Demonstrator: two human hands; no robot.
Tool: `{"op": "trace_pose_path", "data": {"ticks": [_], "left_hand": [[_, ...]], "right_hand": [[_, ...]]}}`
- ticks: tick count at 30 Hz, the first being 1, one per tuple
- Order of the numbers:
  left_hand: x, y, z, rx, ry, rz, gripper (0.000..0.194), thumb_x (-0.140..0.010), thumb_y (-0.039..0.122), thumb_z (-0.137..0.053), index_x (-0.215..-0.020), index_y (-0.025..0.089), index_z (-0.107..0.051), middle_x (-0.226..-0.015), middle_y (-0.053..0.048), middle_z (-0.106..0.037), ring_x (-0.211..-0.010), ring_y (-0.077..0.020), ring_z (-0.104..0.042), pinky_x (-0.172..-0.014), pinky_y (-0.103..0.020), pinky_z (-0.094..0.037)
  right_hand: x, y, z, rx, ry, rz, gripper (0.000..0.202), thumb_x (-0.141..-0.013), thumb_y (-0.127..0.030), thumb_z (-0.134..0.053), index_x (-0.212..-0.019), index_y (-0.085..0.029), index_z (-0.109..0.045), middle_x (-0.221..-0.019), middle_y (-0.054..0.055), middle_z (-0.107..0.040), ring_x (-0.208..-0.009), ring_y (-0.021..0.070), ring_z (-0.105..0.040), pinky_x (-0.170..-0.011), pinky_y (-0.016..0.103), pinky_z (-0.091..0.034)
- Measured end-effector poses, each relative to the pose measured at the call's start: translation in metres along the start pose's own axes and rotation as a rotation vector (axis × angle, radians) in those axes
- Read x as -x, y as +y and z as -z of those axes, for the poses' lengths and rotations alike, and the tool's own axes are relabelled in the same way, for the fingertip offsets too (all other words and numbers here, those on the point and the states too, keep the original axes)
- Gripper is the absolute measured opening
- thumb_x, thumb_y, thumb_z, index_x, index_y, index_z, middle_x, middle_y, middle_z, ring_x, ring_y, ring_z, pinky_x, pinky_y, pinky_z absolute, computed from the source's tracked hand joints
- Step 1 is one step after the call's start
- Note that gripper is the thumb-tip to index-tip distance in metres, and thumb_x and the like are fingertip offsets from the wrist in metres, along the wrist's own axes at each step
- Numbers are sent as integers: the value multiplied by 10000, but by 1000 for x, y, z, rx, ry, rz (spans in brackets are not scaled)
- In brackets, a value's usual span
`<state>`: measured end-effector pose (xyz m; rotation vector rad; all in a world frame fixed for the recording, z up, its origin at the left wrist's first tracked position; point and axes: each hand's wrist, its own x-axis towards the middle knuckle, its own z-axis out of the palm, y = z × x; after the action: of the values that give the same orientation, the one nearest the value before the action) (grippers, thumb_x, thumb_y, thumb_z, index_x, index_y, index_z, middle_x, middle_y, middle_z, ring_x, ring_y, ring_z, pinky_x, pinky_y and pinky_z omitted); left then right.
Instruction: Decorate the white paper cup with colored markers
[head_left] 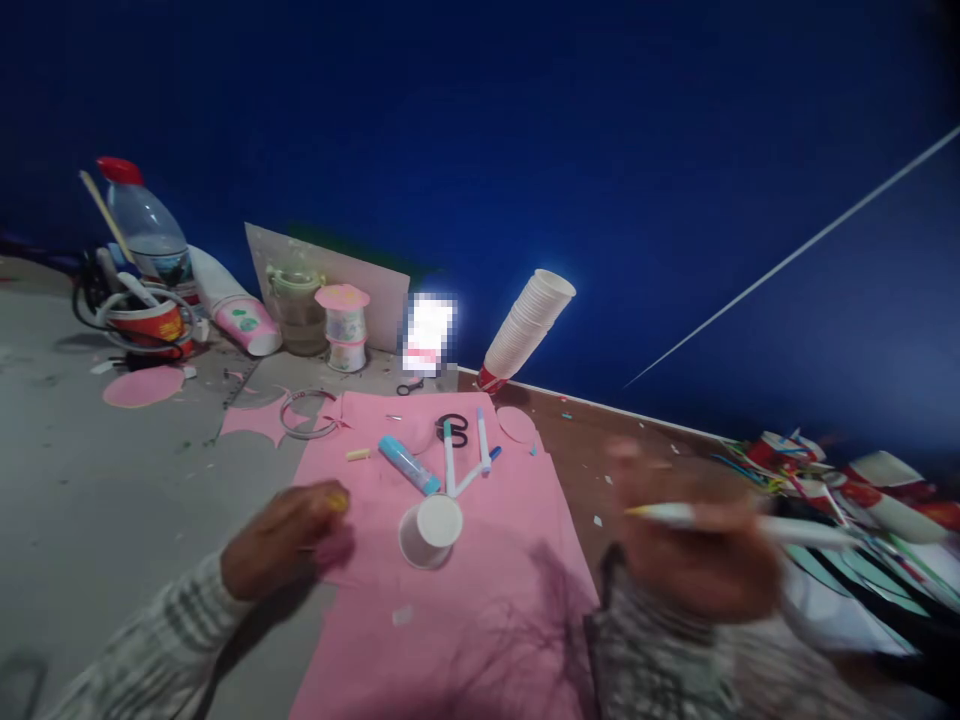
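My left hand [281,540] is closed at the left edge of the pink paper [420,640], with a small yellow cap [337,502] between its fingertips. To the right, my right hand [697,550] is blurred by motion and grips a white marker [802,530] with a yellow tip. A white paper cup [429,530] stands bottom-up on the paper between the hands. Behind it lie a blue glue stick [409,465], black-handled scissors [454,430], a teal-ended marker [449,460] and a lilac-ended marker [484,440].
A stack of paper cups [529,325] leans by the blue wall. At the back left are a plastic bottle [150,230], a glass jar [296,310], a decorated cup piece [345,330] and a tape ring [309,415]. A bright phone [429,330] stands behind. Craft scraps [862,490] pile up at right.
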<state>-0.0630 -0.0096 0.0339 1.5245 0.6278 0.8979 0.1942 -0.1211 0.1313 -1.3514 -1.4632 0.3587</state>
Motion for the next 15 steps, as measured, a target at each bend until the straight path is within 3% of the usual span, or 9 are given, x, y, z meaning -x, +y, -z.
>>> {"op": "trace_pose_path", "data": {"ticks": [1, 2, 3, 4, 7, 8, 9, 12, 15], "left_hand": [[-2, -2, 6, 41, 96, -15, 351, -764, 361, -387, -458, 207, -466, -410, 31, -356, -351, -144, -283, -344, -298, -248], [-4, -4, 8, 97, 138, -11, 352, -767, 373, -373, -478, 204, -480, -410, 32, -348, -357, -144, -278, -344, -296, -248], [-6, -7, 7, 147, 153, 3, 305, -762, 373, -382, -563, 196, -531, -398, 42, -338, -347, -142, -268, -330, -287, -233], [-7, -10, 2, 165, 140, 41, 257, -762, 360, -395, -703, 181, -570, -393, 50, -350, -333, -137, -260, -318, -277, -224], [-5, -18, -22, 211, -35, 162, 198, -733, 335, -469, -816, 176, -551, -399, 49, -406, -322, -136, -311, -308, -262, -254], [-4, -20, -29, 215, -42, 180, 176, -731, 331, -474, -776, 179, -549, -428, 29, -447, -346, -143, -347, -322, -267, -285], [-3, -22, -35, 208, -48, 194, 171, -736, 330, -464, -738, 180, -545, -457, 11, -475, -366, -148, -366, -338, -274, -309], [-3, -26, -36, 200, 21, 150, 168, -714, 328, -485, -618, 190, -497, -525, 5, -465, -416, -149, -369, -384, -289, -343], [-5, -27, -27, 131, 34, 120, 148, -669, 298, -546, -602, 198, -459, -580, 15, -431, -473, -157, -373, -425, -294, -356]], "right_hand": [[-2, -1, 10, -51, 143, 61, 539, -821, -622, -86, -798, -571, -622, -316, -80, -282, -311, 206, -393, -763, 493, -436], [-4, 0, 15, -180, 416, 167, 398, -869, -542, -220, -848, -551, -618, -341, -80, -309, -321, 204, -395, -750, 489, -442], [-6, 2, 17, -274, 538, 179, 285, -877, -472, -348, -899, -487, -631, -385, -63, -406, -355, 205, -440, -733, 476, -460], [-7, 7, 15, -335, 504, 136, 246, -865, -446, -418, -980, -417, -633, -423, -45, -489, -377, 208, -482, -695, 466, -480], [-12, 22, -5, -367, -53, -60, 205, -852, -384, -512, -1007, -319, -628, -534, 17, -664, -525, 254, -619, -469, 351, -483], [-13, 26, -13, -323, -256, -91, 195, -861, -361, -506, -980, -285, -640, -660, 47, -712, -557, 244, -638, -486, 344, -499], [-13, 29, -21, -232, -410, -77, 190, -851, -339, -533, -986, -259, -641, -802, 74, -728, -694, 255, -663, -606, 368, -526], [-12, 34, -42, 87, -611, 37, 374, -725, -330, -702, -1071, -243, -590, -1131, 107, -644, -956, 291, -601, -838, 413, -467], [-8, 37, -58, 228, -753, 122, 509, -631, -298, -781, -1084, -241, -558, -1195, 115, -593, -932, 301, -584, -809, 404, -465]]}}
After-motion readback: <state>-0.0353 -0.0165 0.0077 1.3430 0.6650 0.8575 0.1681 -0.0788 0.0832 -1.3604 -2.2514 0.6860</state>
